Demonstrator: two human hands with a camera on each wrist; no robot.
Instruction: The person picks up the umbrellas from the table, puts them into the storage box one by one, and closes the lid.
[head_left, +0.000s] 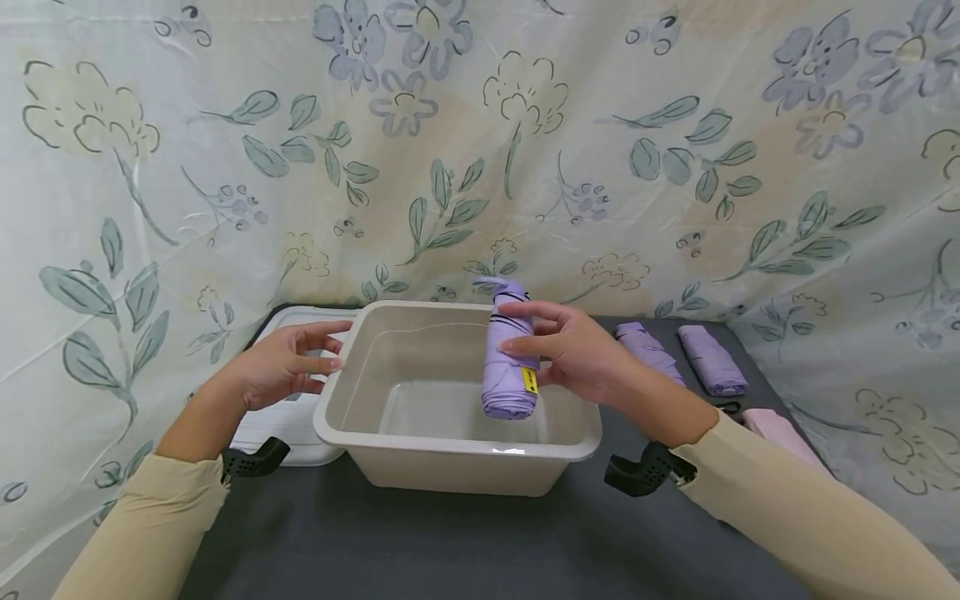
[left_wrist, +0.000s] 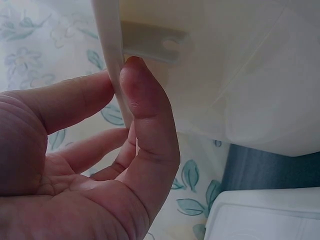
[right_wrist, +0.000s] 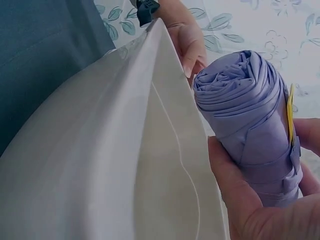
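A rolled lilac fabric bundle (head_left: pixel 511 358), with a yellow tag and a loop at its far end, is held above the beige plastic bin (head_left: pixel 457 450). My right hand (head_left: pixel 573 346) grips it between thumb and fingers near the bin's right side. The right wrist view shows the bundle's (right_wrist: pixel 245 130) coiled end beside the bin's rim. At the opposite side, my left hand (head_left: pixel 288 367) has its bent fingers and thumb at the bin's rim. In the left wrist view, digits of that hand (left_wrist: pixel 115 155) lie on both sides of the rim (left_wrist: pixel 112 50).
Two more lilac rolls (head_left: pixel 712 360) (head_left: pixel 649 352) lie on the dark table (head_left: pixel 390 533) at the right. A pink roll (head_left: pixel 780 433) is partly hidden by the right sleeve. A white lid (head_left: pixel 281 433) lies left of the bin, and a floral curtain (head_left: pixel 450 167) hangs behind.
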